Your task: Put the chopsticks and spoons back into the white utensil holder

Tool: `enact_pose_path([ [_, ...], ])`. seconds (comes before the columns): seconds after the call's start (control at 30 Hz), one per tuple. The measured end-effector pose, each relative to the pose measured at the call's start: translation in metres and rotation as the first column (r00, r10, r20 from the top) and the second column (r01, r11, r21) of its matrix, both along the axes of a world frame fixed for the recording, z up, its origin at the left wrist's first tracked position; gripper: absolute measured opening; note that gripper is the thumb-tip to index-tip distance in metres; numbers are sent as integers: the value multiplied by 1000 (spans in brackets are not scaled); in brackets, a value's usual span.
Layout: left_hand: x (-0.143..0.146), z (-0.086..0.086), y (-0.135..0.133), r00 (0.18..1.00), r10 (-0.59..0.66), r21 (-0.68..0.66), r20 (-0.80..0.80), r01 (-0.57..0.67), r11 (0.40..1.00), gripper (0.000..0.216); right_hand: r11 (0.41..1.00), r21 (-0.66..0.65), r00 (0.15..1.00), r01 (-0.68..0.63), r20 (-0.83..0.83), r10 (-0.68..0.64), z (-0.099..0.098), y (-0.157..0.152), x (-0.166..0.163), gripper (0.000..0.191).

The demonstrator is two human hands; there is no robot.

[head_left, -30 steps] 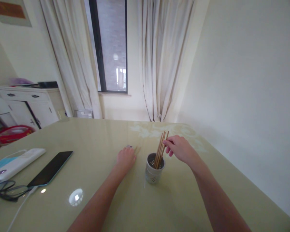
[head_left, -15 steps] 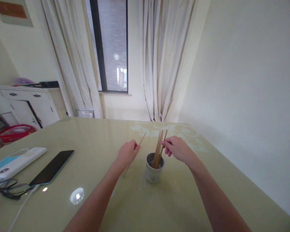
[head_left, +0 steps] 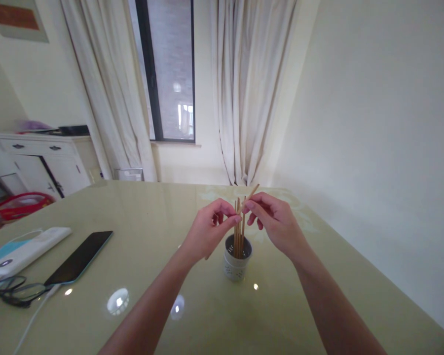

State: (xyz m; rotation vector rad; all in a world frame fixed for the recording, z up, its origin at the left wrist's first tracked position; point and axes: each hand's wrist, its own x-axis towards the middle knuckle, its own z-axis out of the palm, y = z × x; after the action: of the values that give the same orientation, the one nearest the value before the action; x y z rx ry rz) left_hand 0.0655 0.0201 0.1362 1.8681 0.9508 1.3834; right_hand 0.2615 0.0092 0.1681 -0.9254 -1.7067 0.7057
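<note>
A light wooden chopstick (head_left: 254, 190) slants above the holder, its upper end pointing up and right. My left hand (head_left: 209, 231) is closed round its lower part, hiding much of it. Thumb and fingers of my right hand (head_left: 276, 219) pinch the same chopstick near its upper end. Just below and between both hands stands a pale, perforated chopstick holder (head_left: 235, 271), upright on the table. Several wooden chopsticks (head_left: 238, 241) stand in it, their tops partly behind my fingers.
On the glossy greenish table (head_left: 163, 207), a phone (head_left: 79, 257) with a white cable lies at left. Beside it are glasses (head_left: 13, 291) and a white power strip (head_left: 29, 251) over something blue. A wall (head_left: 385, 148) borders the table's right side.
My left hand has moved right and up with its chopstick. My right hand has left the chopsticks in the holder and now grips the upper part of that chopstick.
</note>
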Motion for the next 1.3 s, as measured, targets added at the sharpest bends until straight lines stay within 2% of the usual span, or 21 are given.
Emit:
enact_pose_path([
  [0.13,2,0,-2,998,-41,-45,48,43,998,24,1000,-6,994,4,-112,-5,-2,1,-2,29],
  [0.27,1,-2,2,999,-32,-37,37,33,999,25,999,-21,989,-33,-144,29,-3,3,-1,29],
  [0.33,-3,-8,11,1000,14,-25,-19,-15,1000,30,1000,3,987,9,-163,-8,-2,3,1,29],
  [0.4,-12,-21,24,980,118,-33,-159,-125,992,32,994,48,977,101,-194,-89,0,3,6,30],
  [0.47,-22,-41,38,894,229,-36,-385,-263,964,27,979,88,967,186,-192,-166,1,5,11,30],
  [0.57,-33,-74,54,666,279,3,-692,-383,924,19,968,99,971,231,-90,-223,-3,13,15,29],
  [0.67,-35,-99,58,515,251,29,-820,-400,916,22,971,74,971,228,60,-232,-14,22,10,23],
  [0.8,-32,-112,56,422,217,50,-880,-372,927,23,973,35,937,227,266,-228,-32,30,-4,23],
  [0.97,-29,-115,55,415,217,54,-884,-370,927,17,962,61,864,267,428,-267,-44,32,-15,28],
  [1.13,-25,-114,52,422,225,65,-878,-360,931,19,955,57,831,291,480,-282,-46,32,-18,32],
  [1.2,-24,-110,52,474,238,56,-848,-365,929,16,953,44,833,301,474,-285,-46,32,-17,32],
  [1.3,-25,-95,54,598,287,22,-749,-409,912,12,950,50,851,310,432,-300,-42,30,-14,31],
])
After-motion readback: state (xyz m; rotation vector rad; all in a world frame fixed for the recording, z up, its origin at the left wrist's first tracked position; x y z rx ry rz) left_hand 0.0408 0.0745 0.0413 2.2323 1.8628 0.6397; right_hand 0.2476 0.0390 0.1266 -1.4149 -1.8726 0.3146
